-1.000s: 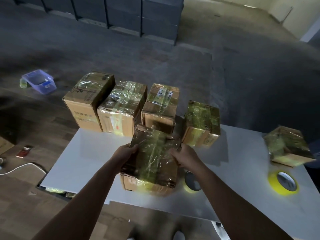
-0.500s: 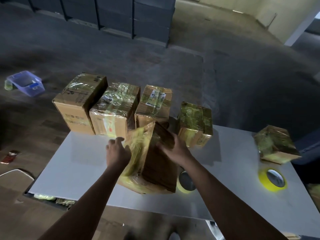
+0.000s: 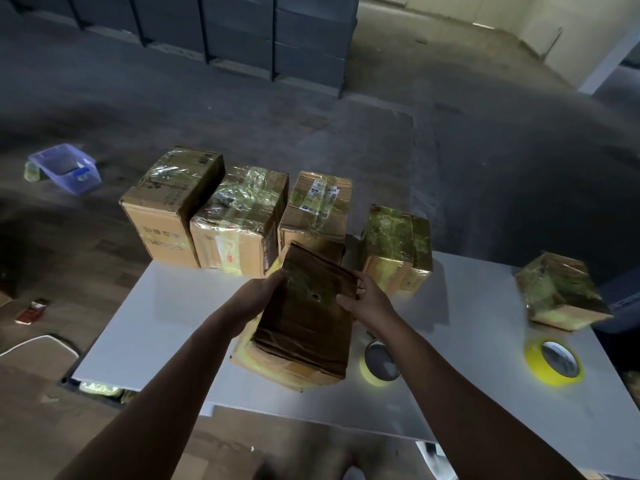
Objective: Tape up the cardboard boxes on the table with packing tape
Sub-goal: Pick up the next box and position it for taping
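white table [image 3: 145, 323]: cardboard box [image 3: 304, 327], gripped by left hand [image 3: 263, 299] and right hand [image 3: 369, 301], now turned largely bare face up for taping.

Near box [image 3: 304, 323] flipped over: shiny taped side was up, now plain brown side up. Left hand [image 3: 258, 297] back gripping left edge, right hand [image 3: 369, 301] gripping right edge.
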Available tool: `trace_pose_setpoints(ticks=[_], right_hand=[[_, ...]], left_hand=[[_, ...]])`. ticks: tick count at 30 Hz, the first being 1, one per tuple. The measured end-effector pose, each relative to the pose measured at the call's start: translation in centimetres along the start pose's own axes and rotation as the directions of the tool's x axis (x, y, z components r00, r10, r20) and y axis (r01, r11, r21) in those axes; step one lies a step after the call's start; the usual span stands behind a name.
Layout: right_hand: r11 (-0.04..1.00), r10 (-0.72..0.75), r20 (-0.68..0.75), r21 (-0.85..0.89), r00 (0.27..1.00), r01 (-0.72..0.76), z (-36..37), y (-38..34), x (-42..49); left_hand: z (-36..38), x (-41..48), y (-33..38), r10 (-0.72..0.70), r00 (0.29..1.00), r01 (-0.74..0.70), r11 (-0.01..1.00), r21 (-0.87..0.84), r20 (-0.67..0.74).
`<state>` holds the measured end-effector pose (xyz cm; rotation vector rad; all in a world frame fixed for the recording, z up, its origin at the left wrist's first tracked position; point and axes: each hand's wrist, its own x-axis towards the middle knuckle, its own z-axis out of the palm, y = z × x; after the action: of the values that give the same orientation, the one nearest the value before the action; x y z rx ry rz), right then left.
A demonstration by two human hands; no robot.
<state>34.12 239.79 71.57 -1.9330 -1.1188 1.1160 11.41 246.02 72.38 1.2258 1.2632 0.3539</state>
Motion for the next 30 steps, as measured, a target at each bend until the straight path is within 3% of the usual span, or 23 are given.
trace_pose_setpoints(ticks=[4,9,20,22,24,26,27,28,30], right_hand=[[0.999,-0.029,-0.026,-0.042,0.999,0.028,-0.1,-0.3,-0.2],[0.991,-0.065,-0.044,-0.118,0.997,0.059,0.3,-0.2,-0.6],[0.976,-0.062,-0.067,-0.215,0.996,0.046,-0.1,-0.1,-0.5],[0.974,-0.067,-0.069,-0.219,0.995,0.050,-0.3,-0.1,-0.6],[0.974,-0.061,-0.067,-0.221,0.996,0.045,-0.3,-0.1,-0.7],[0.971,-0.054,-0.064,-0.238,0.996,0.037,-0.3,0.0,-0.7],[0.968,-0.051,-0.063,-0.247,0.997,0.034,-0.4,0.1,-0.7],[0.967,-0.050,-0.061,-0.252,0.997,0.033,-0.4,0.1,-0.7],[0.966,-0.054,-0.057,-0.257,0.997,0.037,-0.4,0.1,-0.7]], left_hand=[[1.2,0.2,-0.6,-0.034,0.993,0.036,0.999,0.014,-0.110],[2.9,0.0,-1.2,0.123,0.960,-0.024,0.932,0.361,-0.253],[4.2,0.3,-1.2,0.020,0.966,0.020,0.988,0.153,-0.256],[4.5,-0.1,-1.1,0.067,0.960,-0.014,0.981,0.193,-0.272],[5.2,-0.8,-1.4,0.300,0.881,-0.105,0.878,0.466,-0.366],[6.1,-1.5,-1.7,0.606,0.742,-0.193,0.603,0.774,-0.287],[6.3,-1.8,-1.9,0.689,0.694,-0.232,0.488,0.841,-0.208],[6.4,-2.1,-2.1,0.718,0.680,-0.259,0.423,0.868,-0.147],[6.2,-2.4,-2.6,0.715,0.691,-0.282,0.399,0.872,-0.104]])
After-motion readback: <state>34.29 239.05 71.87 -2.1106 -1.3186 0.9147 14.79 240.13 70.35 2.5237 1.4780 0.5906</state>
